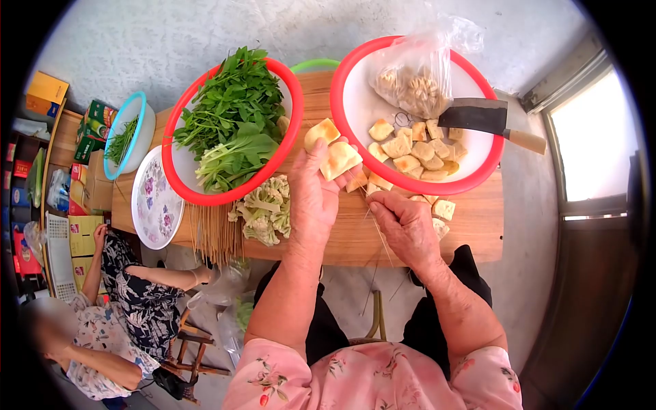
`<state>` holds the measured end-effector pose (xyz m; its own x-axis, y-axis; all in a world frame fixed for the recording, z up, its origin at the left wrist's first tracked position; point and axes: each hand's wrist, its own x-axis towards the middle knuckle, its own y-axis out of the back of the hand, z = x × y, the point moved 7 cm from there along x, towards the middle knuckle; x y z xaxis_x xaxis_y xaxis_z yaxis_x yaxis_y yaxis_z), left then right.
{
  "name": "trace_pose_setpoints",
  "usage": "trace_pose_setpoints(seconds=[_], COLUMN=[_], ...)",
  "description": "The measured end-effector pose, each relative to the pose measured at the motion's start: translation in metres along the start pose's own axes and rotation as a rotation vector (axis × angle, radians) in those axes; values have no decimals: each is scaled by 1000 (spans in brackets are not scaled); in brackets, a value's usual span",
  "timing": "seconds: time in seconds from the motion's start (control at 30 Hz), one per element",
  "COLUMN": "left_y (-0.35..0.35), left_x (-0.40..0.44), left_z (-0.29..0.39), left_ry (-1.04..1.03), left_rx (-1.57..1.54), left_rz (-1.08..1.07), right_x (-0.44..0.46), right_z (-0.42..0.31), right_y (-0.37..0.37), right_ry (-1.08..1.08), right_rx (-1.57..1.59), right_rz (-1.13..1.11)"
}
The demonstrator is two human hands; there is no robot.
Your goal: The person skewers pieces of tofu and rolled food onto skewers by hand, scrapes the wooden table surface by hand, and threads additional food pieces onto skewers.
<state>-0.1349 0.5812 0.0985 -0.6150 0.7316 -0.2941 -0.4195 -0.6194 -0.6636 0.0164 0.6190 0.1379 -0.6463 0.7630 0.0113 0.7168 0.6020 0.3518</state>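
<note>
My left hand [314, 184] is raised palm up between the two red-rimmed basins. Its fingers are closed on two bread chunks [341, 160] with golden crusts and pale sides. Just to the right, my right hand [408, 225] pinches several thin bamboo skewers [381, 237], whose upper ends reach toward the bread. More bread cubes [444, 209] lie on the wooden table [478, 239] beside and behind my right hand. The right basin [471, 179] contains many cut bread pieces [408, 147]. Whether a skewer pierces the held bread is hard to make out.
A cleaver [475, 114] lies across the right basin near a plastic bag [413, 82]. Leafy greens [236, 116] fill the left basin [295, 102]. Cauliflower [265, 208], a skewer bundle [215, 229] and a flowered tray [156, 198] are leftward. A person [102, 328] sits at lower left.
</note>
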Motion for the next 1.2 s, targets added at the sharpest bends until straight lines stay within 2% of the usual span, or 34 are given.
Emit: trace_pose_setpoints(seconds=[0.17,0.27,0.33,0.63,0.7,0.8,0.93,1.1,1.2], left_y=[8,0,4,21,23,24,24,9,11], left_x=[2,2,-2,1,1,3,1,0,4], left_z=[0,0,1,1,0,0,0,8,9], left_ry=[4,-1,-2,37,38,35,56,8,-20], left_rx=[-103,-29,-105,-49,-61,-57,-44,-60,-80], left_rz=[53,-37,107,160,174,165,181,78,37], right_x=[-2,1,4,9,6,4,4,1,0], right_z=[-2,2,7,10,11,11,6,1,1], right_y=[-2,4,8,7,10,2,7,1,0], right_ry=[19,-16,-51,-25,-116,-65,-44,78,45], right_rx=[3,58,113,95,262,187,154,63,33], right_rz=[-9,42,85,80,157,74,144,119,50])
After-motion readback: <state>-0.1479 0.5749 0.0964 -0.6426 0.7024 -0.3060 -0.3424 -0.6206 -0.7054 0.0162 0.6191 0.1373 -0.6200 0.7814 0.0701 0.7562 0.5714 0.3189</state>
